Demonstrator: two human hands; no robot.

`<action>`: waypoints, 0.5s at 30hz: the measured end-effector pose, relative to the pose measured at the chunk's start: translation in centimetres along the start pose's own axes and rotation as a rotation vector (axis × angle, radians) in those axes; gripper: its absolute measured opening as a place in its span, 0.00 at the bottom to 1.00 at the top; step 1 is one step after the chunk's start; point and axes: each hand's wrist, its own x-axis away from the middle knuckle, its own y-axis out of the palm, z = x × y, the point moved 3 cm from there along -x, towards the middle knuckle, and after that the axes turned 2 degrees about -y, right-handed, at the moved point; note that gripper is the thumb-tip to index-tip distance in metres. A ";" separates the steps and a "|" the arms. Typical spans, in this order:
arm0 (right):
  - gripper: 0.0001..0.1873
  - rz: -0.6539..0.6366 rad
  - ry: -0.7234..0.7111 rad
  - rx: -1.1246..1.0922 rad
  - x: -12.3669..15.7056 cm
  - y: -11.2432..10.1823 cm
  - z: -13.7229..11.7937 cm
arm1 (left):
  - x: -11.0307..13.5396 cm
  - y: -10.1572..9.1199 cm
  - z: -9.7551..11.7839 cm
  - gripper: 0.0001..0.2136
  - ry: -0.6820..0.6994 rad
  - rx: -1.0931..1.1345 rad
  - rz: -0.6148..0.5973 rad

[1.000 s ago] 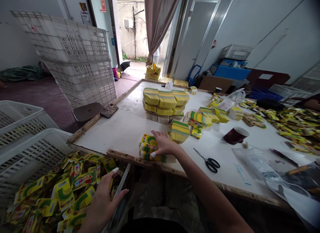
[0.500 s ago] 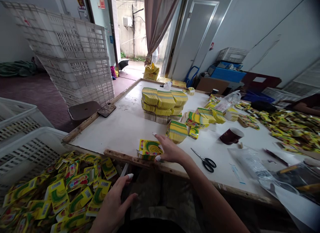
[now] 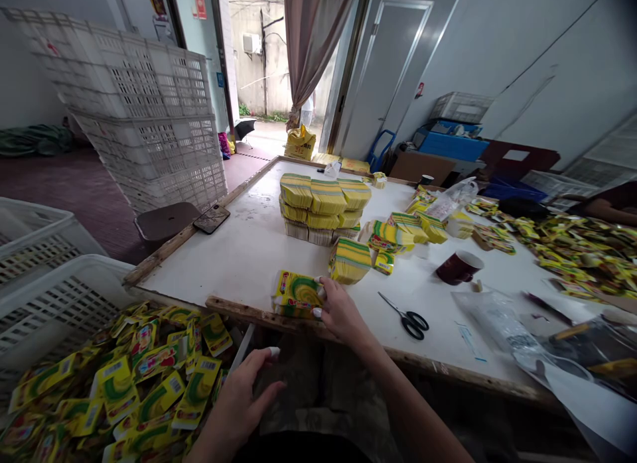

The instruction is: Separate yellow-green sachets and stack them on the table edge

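Observation:
At the front edge of the table, a short stack of yellow and green printed cartons (image 3: 293, 294) lies flat. My right hand (image 3: 343, 315) grips its right end, thumb at the near side and fingers at the far side. Lower down, in front of the table edge, my left hand (image 3: 247, 391) is empty with thumb and fingers apart. White coverings show on some fingertips of both hands. Just behind the gripped stack stands a bundle of yellow cartons (image 3: 350, 261) on edge. To its left rear rises a tiered block of carton bundles (image 3: 324, 201).
A white crate (image 3: 107, 272) full of loose cartons (image 3: 159, 360) stands at left. Scissors (image 3: 409, 320), a dark mug (image 3: 458, 267) and a plastic bag (image 3: 497, 324) lie to the right. A phone (image 3: 212, 219) rests by the wooden rim. A person's arm (image 3: 610, 204) shows far right.
My right hand has closed on the right end of the carton stack, its fingers coming down from a raised, spread pose. My left hand has shifted slightly right.

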 end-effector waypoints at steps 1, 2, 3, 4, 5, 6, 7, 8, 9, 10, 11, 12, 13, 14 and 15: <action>0.31 0.020 0.010 -0.019 0.2 -0.2 -0.2 | 0.0 0.3 -0.1 0.19 -0.014 0.065 0.002; 0.32 0.039 0.020 -0.054 0.5 -0.4 -0.5 | -0.1 0.6 -0.1 0.23 -0.019 0.157 0.022; 0.33 0.050 0.023 -0.111 0.9 -0.4 -1.0 | -0.3 0.8 0.1 0.28 -0.007 0.281 0.066; 0.33 0.053 0.020 -0.190 1.4 -0.3 -1.8 | -0.5 1.0 0.6 0.33 0.019 0.433 0.131; 0.34 0.042 0.010 -0.290 2.0 0.0 -2.8 | -0.8 1.1 1.2 0.36 0.050 0.603 0.206; 0.34 0.015 -0.007 -0.410 2.6 0.4 -3.9 | -1.1 1.0 1.9 0.37 0.080 0.776 0.282; 0.34 -0.015 -0.018 -0.523 3.4 1.0 -5.1 | -1.5 1.0 2.8 0.36 0.089 0.931 0.349; 0.33 -0.065 -0.022 -0.640 4.1 1.7 -6.4 | -1.9 0.9 3.6 0.33 0.073 1.052 0.405; 0.33 -0.101 -0.015 -0.767 4.9 2.5 -7.5 | -2.3 0.7 4.4 0.31 0.047 1.136 0.461; 0.33 -0.125 0.005 -0.885 5.6 3.2 -8.5 | -2.6 0.4 5.1 0.30 0.020 1.189 0.516; 0.33 -0.138 0.015 -0.962 6.1 3.8 -9.3 | -2.9 0.2 5.5 0.29 -0.002 1.217 0.570; 0.34 -0.150 0.026 -1.010 6.6 4.3 -9.8 | -3.1 0.0 5.8 0.28 -0.016 1.229 0.619; 0.35 -0.158 0.034 -1.029 6.9 4.8 -10.0 | -3.2 -0.2 5.8 0.27 -0.024 1.230 0.655; 0.33 -0.156 0.043 -1.021 7.1 5.0 -9.9 | -3.2 -0.1 5.5 0.27 -0.029 1.219 0.671; 0.31 -0.148 0.056 -0.999 7.1 5.1 -9.6 | -3.2 0.1 5.1 0.27 -0.036 1.194 0.668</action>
